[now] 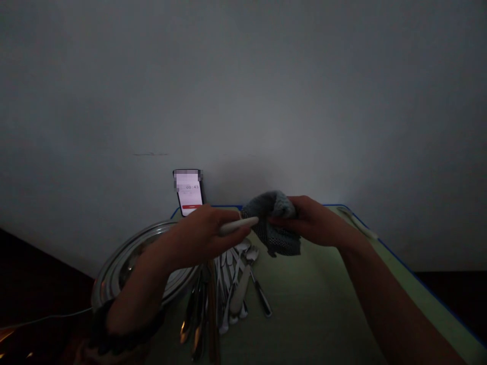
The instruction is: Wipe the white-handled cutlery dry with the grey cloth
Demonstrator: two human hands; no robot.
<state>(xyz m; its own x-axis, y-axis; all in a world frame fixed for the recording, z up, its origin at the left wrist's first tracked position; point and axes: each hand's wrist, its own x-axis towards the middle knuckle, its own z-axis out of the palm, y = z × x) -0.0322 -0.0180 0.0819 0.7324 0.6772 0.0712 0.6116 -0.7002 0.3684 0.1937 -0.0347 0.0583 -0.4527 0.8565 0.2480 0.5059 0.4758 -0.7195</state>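
My left hand (203, 233) is closed around a piece of cutlery, whose pale, rounded handle (239, 225) sticks out to the right. The other end of that piece is hidden, so I cannot tell its kind. Bunched in my right hand (314, 218) is a grey-blue cloth (272, 223), right beside the tip of the handle. Below the hands lies a pile of cutlery (228, 284) with several metal spoons, knives and a pale-handled spoon (241, 289). Wooden chopsticks (213, 314) lie along its left side.
A large round metal dish (110, 268) stands at the left, partly behind my left forearm. A lit phone (189, 195) leans against the wall (243, 101). Another pale-handled utensil (359, 223) lies near the right edge of the green, blue-rimmed table (315, 304).
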